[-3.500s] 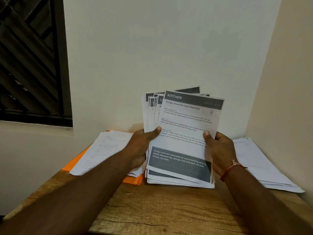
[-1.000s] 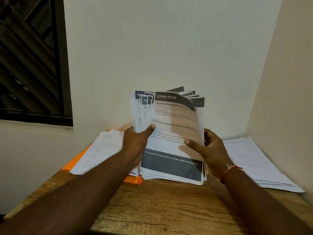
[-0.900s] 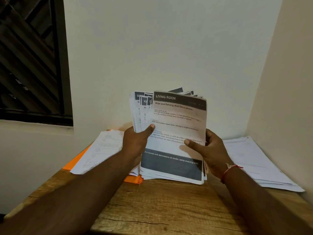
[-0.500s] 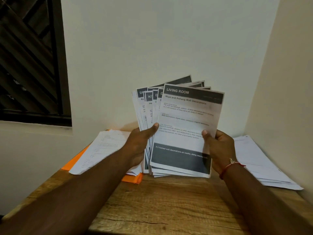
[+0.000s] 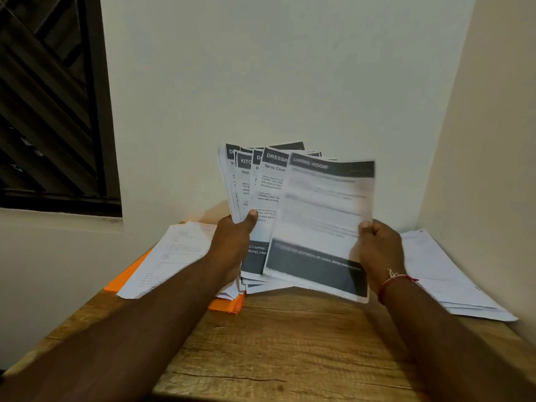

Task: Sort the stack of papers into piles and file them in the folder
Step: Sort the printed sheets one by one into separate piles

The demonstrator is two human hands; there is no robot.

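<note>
1 "LIVING ROOM" sheet [image 5: 322, 210] is pinched by the right hand [image 5: 380, 250]; left hand [image 5: 232, 245] grips the "DRESSIN" stack [image 5: 269, 181].

Wooden table [image 5: 290, 346] set into a corner, against white back wall [image 5: 261, 68] and cream right-hand wall [image 5: 493, 126]. Dark-framed window [image 5: 43, 97], diagonal slats, at left. Lighting dim.

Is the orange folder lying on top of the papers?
No, the orange folder lies flat on the wooden table underneath a pile of white sheets.
</note>
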